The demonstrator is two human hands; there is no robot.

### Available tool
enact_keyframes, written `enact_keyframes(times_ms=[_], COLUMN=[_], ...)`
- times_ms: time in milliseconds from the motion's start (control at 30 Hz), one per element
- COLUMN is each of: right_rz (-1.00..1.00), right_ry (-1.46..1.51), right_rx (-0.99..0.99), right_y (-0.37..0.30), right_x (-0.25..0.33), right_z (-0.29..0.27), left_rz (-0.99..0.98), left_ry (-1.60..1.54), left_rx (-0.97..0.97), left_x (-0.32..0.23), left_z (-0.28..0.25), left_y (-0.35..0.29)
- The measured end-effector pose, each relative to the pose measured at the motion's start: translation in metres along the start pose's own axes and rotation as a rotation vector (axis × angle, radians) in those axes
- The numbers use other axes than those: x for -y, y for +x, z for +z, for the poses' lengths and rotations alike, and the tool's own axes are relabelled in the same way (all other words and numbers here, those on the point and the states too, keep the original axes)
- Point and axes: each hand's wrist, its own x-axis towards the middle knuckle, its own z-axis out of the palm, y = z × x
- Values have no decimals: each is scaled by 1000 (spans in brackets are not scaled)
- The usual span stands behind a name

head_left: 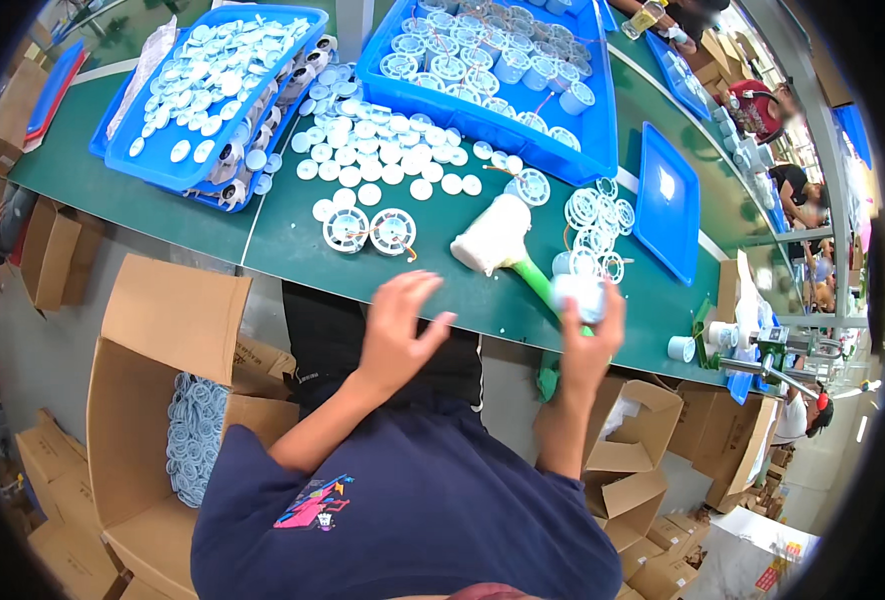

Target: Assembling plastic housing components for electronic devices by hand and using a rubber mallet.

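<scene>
My right hand [591, 345] grips a white round plastic housing [577, 294] over the table's near edge, right above the handle of a mallet. The mallet [493, 234] lies on the green tabletop with its whitish head to the left and a green handle. Fingers apart and holding nothing, my left hand [399, 335] hovers by the table edge. Just beyond it sit two round spoked housings [346, 230] with short orange wires. Right of the mallet head is a loose cluster of spoked housings [595, 215]. Small white discs [370, 194] are scattered farther back.
A blue tray of white discs [213, 80] tops a stack at the back left. The large blue bin [603, 140] holds many white housings. A flat blue tray [668, 200] lies to the right. Cardboard boxes [133, 420] stand below on both sides; a metal fixture [773, 360] is at far right.
</scene>
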Motion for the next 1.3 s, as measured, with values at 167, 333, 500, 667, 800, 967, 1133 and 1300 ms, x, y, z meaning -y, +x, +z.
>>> enact_keyframes(times_ms=[167,333,500,667,800,967,1133,1300], right_rz=[154,114,-210,-555,-603,-564,-466,-151], right_ry=[-486,-695,-157,106,-165,-210,27,284], right_rx=[-261,-285,-84,469,829,771,483,614], right_y=[2,3,27,89,105,102,103,83], right_x=[-89,-92,5,54,52,47,54,68], right_z=[-52,-47,10,127,169,180,177,133], left_rz=[-224,-272,-301,-227,-167,-12,-42,-103], left_ry=[93,86,84,-81,-61,69,103,28], left_rx=[-127,-161,-231,-22,-25,-91,-149,-185], left_x=[19,17,28,40,37,23,21,32], left_z=[-10,4,34,16,-9,-3,24,31], left_y=[-7,23,56,57,21,-7,23,26])
